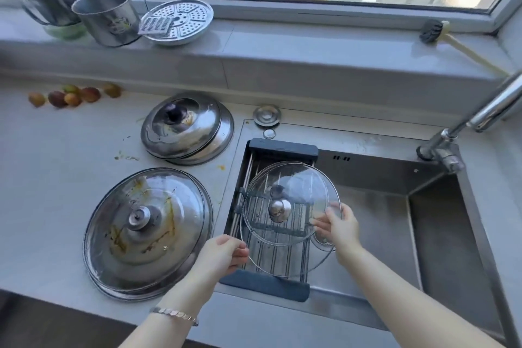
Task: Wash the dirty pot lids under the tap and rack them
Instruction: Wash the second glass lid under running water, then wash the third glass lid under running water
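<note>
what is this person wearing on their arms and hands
Both forearms are bare, with no sleeves or gloves in view. At the wrist of the left hand is a silvery bracelet of small flat links. The right hand and its wrist wear nothing visible.

Open sink basin (375,223) right of rack (282,150), under tap (480,118).

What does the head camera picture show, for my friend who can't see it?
A left hand and right hand hold a round clear glass pot lid over the dark-framed wire rack in the steel sink. On the grey counter lie stained round steel lids.
</note>
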Available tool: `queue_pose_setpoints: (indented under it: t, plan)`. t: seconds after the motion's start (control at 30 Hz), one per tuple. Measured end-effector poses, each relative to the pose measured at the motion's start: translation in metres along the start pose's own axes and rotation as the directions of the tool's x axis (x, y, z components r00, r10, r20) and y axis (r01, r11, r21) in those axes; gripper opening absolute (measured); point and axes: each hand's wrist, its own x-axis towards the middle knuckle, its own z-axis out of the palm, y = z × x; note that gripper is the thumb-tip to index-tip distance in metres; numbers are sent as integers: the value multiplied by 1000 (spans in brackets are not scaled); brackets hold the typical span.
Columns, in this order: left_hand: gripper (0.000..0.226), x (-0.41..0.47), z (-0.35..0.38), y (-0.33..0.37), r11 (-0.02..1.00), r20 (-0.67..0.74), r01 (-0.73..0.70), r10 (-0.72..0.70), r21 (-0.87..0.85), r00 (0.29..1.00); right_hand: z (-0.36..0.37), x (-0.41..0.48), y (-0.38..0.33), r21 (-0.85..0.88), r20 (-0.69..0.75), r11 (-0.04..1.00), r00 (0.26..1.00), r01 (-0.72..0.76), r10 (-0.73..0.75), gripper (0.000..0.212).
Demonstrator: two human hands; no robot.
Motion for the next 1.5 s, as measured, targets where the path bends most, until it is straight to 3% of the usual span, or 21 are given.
queue_pose_setpoints:
  t: [0.13, 0.27, 0.33, 0.4, 0.47, 0.5, 0.57, 0.67, 0.73, 0.8, 0.9, 1.1, 1.23, 1.33, 1.5]
  plan:
    - [18, 8, -1, -3, 999, 11, 11, -12, 36, 1000, -10, 7, 5, -422, -35, 906, 999, -29, 16, 26]
    - [20, 14, 2, -6, 999, 25, 23, -24, 46, 999, -15, 1, 0, -767, -30, 642, 1000, -18, -9, 41]
    - [20, 17, 4, -8, 998, 28, 23, -24, 60, 999, -16, 2, -4, -861, -17, 508, 1000, -25, 21, 44]
    - [18, 20, 5, -11, 996, 24, 23, -25, 81, 999, -16, 1, -10, -951, -20, 307, 998, -37, 60, 42]
    - [15, 23, 2, -14, 993, -25, 8, -5, 121, 1000, -11, -2, -19, -992, -21, 126, 1000, -21, -3, 45]
    - [21, 26, -3, -14, 975, -81, -21, 39, 220, 996, -7, -2, -23, -995, -3, 96, 997, 5, -81, 48]
    - [35, 34, -22, -11, 853, -183, -79, 200, 517, 963, 5, -7, -33, -988, 62, 125, 974, 91, -219, 44]
    - [46, 46, -63, 6, 613, -333, -17, 453, 790, 827, 23, -14, -45, -960, 160, 188, 958, 207, -239, 32]
    - [51, 58, -92, 16, 486, -406, 148, 484, 861, 775, 29, -20, -46, -948, 227, 173, 948, 268, -224, 29]
    - [52, 69, -115, 20, 436, -465, 284, 396, 854, 792, 32, -24, -45, -937, 266, 172, 940, 304, -211, 26]
    - [43, 81, -131, 16, 455, -496, 341, 282, 823, 821, 32, -26, -40, -932, 287, 184, 945, 313, -155, 26]
    - [36, 87, -145, 11, 517, -461, 207, 430, 830, 776, 20, -30, -32, -930, 295, 203, 951, 307, -88, 26]
    - [33, 88, -157, 8, 670, -518, 134, 414, 730, 749, 16, -32, -28, -926, 310, 202, 948, 319, -75, 26]
    - [39, 95, -166, 7, 719, -514, 94, 392, 688, 763, 16, -33, -25, -926, 319, 194, 946, 324, -60, 26]
    - [20, 96, -163, 8, 883, -610, -27, 346, 468, 713, 17, -34, -27, -920, 326, 208, 943, 332, -67, 25]
